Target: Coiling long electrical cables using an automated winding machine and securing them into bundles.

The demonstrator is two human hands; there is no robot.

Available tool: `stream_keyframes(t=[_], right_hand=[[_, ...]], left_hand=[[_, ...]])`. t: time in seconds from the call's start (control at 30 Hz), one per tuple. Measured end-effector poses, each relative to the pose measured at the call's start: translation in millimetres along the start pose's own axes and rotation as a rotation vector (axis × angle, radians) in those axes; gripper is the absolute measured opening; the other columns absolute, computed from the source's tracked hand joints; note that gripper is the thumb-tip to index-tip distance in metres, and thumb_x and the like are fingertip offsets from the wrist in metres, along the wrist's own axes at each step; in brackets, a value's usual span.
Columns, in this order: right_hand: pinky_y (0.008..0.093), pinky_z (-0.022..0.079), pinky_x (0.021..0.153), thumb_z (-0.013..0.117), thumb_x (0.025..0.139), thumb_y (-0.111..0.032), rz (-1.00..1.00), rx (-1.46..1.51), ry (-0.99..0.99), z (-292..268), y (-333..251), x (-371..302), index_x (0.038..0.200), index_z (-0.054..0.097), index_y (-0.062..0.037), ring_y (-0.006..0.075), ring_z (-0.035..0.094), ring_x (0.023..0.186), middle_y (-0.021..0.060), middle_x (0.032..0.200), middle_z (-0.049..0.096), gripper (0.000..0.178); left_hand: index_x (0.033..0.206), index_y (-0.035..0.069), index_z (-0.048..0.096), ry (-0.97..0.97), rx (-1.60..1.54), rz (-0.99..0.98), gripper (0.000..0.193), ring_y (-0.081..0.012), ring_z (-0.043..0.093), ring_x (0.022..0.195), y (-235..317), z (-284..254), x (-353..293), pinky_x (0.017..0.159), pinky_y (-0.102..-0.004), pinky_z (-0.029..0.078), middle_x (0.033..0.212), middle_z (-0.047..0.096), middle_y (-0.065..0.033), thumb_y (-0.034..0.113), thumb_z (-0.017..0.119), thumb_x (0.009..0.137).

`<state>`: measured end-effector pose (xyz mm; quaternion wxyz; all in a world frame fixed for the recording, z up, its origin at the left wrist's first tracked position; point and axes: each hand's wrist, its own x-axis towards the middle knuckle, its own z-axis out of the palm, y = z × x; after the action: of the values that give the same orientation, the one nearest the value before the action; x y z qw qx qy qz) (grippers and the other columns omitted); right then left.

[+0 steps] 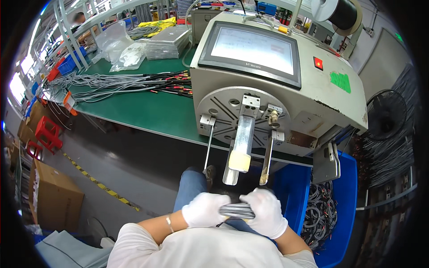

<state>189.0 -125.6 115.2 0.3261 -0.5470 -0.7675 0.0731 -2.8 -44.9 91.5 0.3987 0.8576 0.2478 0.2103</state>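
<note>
A coiled bundle of grey cable (237, 211) is held close to my body, below the winding machine. My left hand (205, 210), in a white glove, is closed round the left end of the coil. On its right end my right hand (265, 213), gloved too, is also closed. Beyond my hands is the winding machine's round slotted plate (219, 99). Metal arms stick out from it toward me, the middle one (243, 138) with a pale yellow block at its tip. No cable is visible on these arms.
Cables with dark ends (134, 82) lie on the green table (120, 109) at left. A blue bin (346, 210) of coiled cables stands at right, near a black fan (386, 114). Cardboard box (58, 192) and red stool (48, 134) stand on the floor at left.
</note>
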Motion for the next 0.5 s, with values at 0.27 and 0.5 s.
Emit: stream_keyframes(t=[0.27,0.5], right_hand=[[0.0320,0.047,0.056,0.076,0.073,-0.012,0.855,0.827,-0.624,-24.7,18.7,-17.9,0.081,0.061,-0.0025,0.0138,0.060,0.062,0.0102,0.066,0.059,0.020],[0.0334,0.047,0.051,0.067,0.078,-0.011,0.416,0.044,-0.180,-15.8,44.7,-40.2,0.078,0.058,-0.0036,0.0218,0.059,0.055,0.0113,0.062,0.057,0.012]], left_hand=[[0.064,0.003,0.057,-0.259,0.009,-0.039,0.027,-0.0333,0.059,0.059,-10.8,29.3,44.3,0.053,-0.0359,0.048,0.063,0.059,-0.0154,0.024,0.069,0.078],[0.066,-0.001,0.059,-0.296,-0.041,-0.120,0.024,-0.0140,0.059,0.050,-4.9,64.2,67.3,0.049,-0.0296,0.046,0.061,0.061,-0.0095,0.017,0.071,0.075]])
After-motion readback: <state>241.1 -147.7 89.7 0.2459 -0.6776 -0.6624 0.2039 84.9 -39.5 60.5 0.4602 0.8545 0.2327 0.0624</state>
